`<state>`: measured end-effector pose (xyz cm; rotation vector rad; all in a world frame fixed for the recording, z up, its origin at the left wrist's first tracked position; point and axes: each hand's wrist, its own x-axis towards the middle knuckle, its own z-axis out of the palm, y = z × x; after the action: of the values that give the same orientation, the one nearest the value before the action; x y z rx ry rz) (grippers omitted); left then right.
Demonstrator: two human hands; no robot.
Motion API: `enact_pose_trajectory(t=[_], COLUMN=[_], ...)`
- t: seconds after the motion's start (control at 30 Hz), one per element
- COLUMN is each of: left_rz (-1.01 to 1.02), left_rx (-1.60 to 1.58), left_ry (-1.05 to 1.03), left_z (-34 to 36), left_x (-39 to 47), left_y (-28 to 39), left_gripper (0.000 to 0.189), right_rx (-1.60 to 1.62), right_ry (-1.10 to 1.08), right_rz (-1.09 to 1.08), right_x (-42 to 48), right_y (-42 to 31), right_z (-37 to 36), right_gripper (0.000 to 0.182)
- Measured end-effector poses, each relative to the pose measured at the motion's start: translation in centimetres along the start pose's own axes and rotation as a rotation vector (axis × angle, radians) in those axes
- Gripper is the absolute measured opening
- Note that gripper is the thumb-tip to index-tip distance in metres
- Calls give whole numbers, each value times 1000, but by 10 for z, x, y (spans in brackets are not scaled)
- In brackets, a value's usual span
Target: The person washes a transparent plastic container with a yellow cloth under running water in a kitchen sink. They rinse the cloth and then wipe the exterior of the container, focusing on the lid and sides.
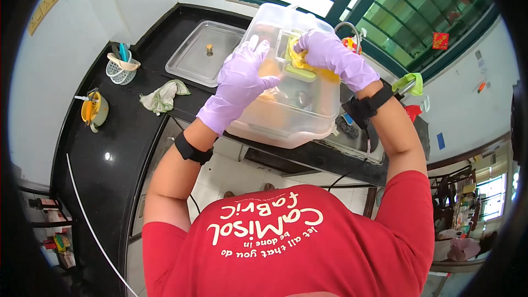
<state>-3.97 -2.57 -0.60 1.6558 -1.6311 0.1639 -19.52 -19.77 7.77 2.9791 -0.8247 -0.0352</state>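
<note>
A large translucent plastic storage box (284, 132) with a clear lid (264, 21) stands at the front of the counter. My left hand (243, 76), in a light purple glove, lies over the lid's left side with its fingers spread, holding nothing. Bunched in my gloved right hand (319, 49) is a yellow cloth (300, 56), pressed to the lid near a pale green handle or latch part (301, 73). Blurred shapes show through the plastic; I cannot tell what they are.
Left of the box lie a steel tray cover with a knob (194, 58) and a crumpled cloth (163, 96). A utensil basket (121, 70) and a yellow container (95, 109) stand farther left. On the right are a sink (371, 148), a dark scrubber (347, 128) and a curved faucet (350, 27).
</note>
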Motion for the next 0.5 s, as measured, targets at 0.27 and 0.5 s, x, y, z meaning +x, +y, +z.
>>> enact_pose_trajectory(t=[0.27,0.5], left_rz=[-44,-47], left_rx=[-13,48], left_ry=[-40,-63], left_z=[-2,-5], left_x=[0,0], left_y=[3,2], left_gripper=[79,80], right_rx=[856,447], right_ry=[-301,13], right_rz=[-82,89], right_x=[-6,32], right_y=[46,46], right_z=[-34,-4], right_gripper=[39,65])
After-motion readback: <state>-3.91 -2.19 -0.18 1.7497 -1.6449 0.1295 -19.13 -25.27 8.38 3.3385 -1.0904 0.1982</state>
